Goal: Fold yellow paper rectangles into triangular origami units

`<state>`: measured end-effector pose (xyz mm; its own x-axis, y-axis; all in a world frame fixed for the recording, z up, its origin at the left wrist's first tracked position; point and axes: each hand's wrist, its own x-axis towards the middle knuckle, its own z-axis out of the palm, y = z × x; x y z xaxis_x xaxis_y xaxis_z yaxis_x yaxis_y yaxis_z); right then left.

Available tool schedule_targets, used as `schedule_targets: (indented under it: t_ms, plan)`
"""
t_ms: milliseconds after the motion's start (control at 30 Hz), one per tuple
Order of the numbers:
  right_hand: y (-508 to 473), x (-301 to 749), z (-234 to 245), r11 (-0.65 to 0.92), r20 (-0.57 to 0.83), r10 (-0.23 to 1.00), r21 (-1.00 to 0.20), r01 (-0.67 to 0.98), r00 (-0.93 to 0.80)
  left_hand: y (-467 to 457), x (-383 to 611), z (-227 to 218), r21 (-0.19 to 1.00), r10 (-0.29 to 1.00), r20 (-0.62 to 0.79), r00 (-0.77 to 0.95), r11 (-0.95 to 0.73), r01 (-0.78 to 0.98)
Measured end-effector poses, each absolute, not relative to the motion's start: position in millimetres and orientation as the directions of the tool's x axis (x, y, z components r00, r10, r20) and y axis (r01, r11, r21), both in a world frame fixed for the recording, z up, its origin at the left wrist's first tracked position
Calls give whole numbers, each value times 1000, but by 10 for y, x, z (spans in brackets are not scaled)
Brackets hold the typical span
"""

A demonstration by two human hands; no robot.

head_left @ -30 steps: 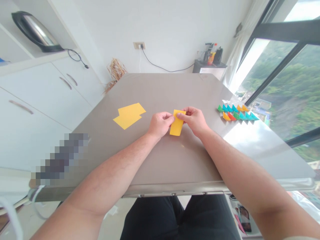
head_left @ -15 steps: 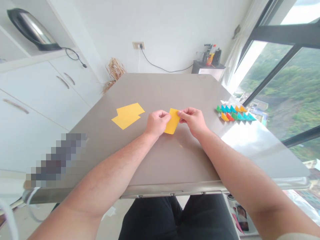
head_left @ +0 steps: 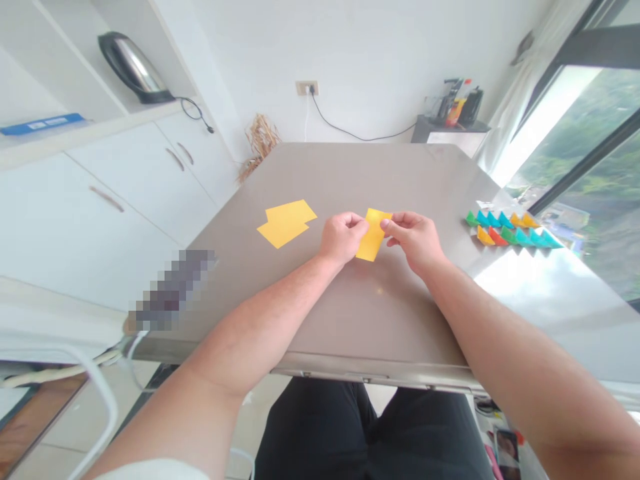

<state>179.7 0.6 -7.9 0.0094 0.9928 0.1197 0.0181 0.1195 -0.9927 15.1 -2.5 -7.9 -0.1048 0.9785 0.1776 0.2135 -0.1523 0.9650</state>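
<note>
Both hands meet over the middle of the grey table (head_left: 350, 173). The left hand (head_left: 343, 238) is curled, thumb and fingertips pinching the left edge of a small yellow paper (head_left: 373, 235). The right hand (head_left: 417, 239) pinches the paper's upper right edge between thumb and forefinger, its other fingers tucked in. The paper slants between the two hands with its lower corner close to the tabletop; whether it touches the surface is hard to tell from this angle.

To the left, well apart from the hands, two more yellow sheets (head_left: 287, 222) lie flat and overlapping. To the right, near the window side, a cluster of folded pieces (head_left: 510, 230) in green, blue, orange and red sits in two rows. A kettle (head_left: 131, 67) stands on the shelf at upper left.
</note>
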Motion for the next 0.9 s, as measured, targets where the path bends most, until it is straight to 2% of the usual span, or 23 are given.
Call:
schedule_targets:
  t_ms: [133,367,567,767,900]
  plan:
    - [11,1792,-104,85,83,996,-995,54,-33,-6,148,-113,967,976,198,-87,-180,180]
    - [25,1792,-104,128,132,991,-986,103,27,-10,167,-86,970,978,188,-85,-172,171]
    - [-5,1736,-74,118,108,991,-981,151,-77,7,142,-60,960,962,237,-134,-210,188]
    - [19,1732,-85,93,79,994,-972,218,-71,17,147,-70,976,959,207,-191,-190,106]
    - [5,1738,-69,62,41,995,-969,239,-91,42,121,-68,975,948,212,-235,-190,114]
